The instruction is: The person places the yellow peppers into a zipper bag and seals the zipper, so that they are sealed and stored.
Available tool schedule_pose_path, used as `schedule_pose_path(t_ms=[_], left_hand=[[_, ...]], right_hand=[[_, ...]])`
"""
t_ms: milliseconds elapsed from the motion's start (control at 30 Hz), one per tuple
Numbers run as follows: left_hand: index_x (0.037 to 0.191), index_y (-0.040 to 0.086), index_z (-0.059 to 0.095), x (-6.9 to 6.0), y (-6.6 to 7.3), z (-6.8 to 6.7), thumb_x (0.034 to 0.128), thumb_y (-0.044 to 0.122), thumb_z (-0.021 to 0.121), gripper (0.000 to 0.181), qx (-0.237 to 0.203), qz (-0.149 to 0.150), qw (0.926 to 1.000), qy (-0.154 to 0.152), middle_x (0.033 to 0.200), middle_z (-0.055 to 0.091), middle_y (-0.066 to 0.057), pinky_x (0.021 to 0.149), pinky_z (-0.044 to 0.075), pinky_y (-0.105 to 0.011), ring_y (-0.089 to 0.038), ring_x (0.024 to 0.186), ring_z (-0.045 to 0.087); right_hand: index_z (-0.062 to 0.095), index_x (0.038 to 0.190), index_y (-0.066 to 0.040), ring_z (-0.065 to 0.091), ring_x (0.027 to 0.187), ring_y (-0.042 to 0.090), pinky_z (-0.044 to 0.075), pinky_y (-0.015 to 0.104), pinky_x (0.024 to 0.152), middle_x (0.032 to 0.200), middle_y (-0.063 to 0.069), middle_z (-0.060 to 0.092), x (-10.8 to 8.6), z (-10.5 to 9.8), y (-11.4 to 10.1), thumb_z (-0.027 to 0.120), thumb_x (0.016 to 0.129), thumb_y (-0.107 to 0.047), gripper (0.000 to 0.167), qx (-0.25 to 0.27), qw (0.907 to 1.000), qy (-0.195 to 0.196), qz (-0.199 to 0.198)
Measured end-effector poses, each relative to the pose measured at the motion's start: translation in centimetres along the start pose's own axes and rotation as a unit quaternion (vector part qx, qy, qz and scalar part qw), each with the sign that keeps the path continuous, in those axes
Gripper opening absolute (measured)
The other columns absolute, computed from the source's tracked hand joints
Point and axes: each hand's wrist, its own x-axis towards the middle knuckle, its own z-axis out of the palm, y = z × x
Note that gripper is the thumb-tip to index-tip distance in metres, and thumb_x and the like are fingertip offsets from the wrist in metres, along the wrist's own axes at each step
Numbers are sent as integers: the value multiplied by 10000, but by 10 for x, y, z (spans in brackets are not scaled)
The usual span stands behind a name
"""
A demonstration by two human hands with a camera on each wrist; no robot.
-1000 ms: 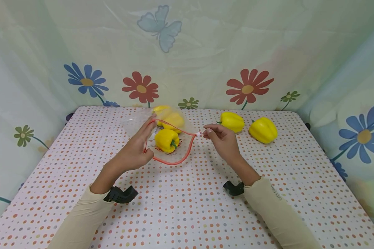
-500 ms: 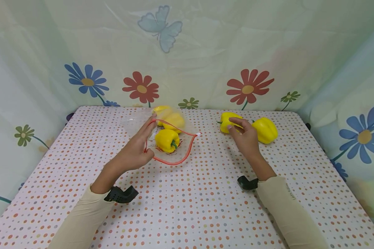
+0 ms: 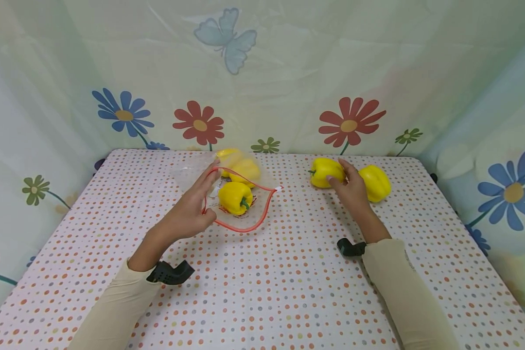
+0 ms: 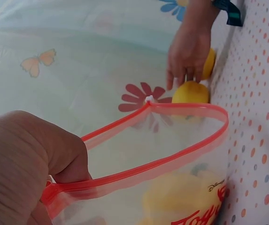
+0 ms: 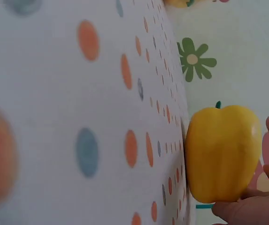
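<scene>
Left hand, at about 10 o'clock on the tabletop, holds the red-rimmed clear bag by its edge, fingers curled over the rim, mouth wide. One bagged pepper lies just inside. Right hand, at 1 o'clock, has thumb and fingers parted round a loose pepper resting on the cloth; one digit touches it, another stands off its side. Grasping it looks like the step in hand; the next move would call for closing those fingers and lifting above rim height. Room to move stretches toward 8 o'clock, between this pepper and the bag mouth. Its neighbouring pepper sits close at 4 o'clock, crowding the hand; the table's far edge lies near at 12.
</scene>
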Motion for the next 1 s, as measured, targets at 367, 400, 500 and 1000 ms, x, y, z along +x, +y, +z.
schedule_pose_path(t_ms=[367, 400, 500, 1000], left_hand=[[1541, 14, 184, 0, 0, -1, 751, -165, 574, 899, -113, -54, 9999, 10, 1618, 51, 70, 997, 442, -359, -186, 1434, 238], [1542, 17, 181, 0, 0, -1, 753, -163, 573, 899, -122, -53, 9999, 12, 1618, 52, 71, 984, 454, -351, -186, 1433, 242], [1543, 20, 180, -1, -1, -1, 753, -161, 574, 901, -126, -46, 9999, 19, 1618, 62, 63, 960, 475, -341, -189, 1434, 241], [1541, 16, 192, 0, -3, 0, 740, -168, 589, 912, -61, 46, 10000, 53, 1625, 83, -30, 954, 476, -360, -197, 1437, 237]], right_hand=[[235, 1556, -176, 320, 1384, 287, 372, 380, 1064, 1554, 92, 291, 5, 0, 2, 518, 1000, -322, 640, -213, 9982, -125, 545], [238, 1555, -169, 338, 1371, 300, 385, 388, 1055, 1541, 112, 305, 5, 0, 3, 528, 996, -324, 648, -259, 9981, -127, 545], [244, 1552, -160, 384, 1338, 331, 427, 423, 1019, 1507, 158, 332, 8, 1, 3, 554, 985, -319, 666, -312, 9979, -161, 538], [276, 1544, -136, 420, 1310, 321, 409, 432, 1037, 1482, 140, 389, 15, -2, 11, 593, 913, -510, 799, -378, 9955, -497, 712]])
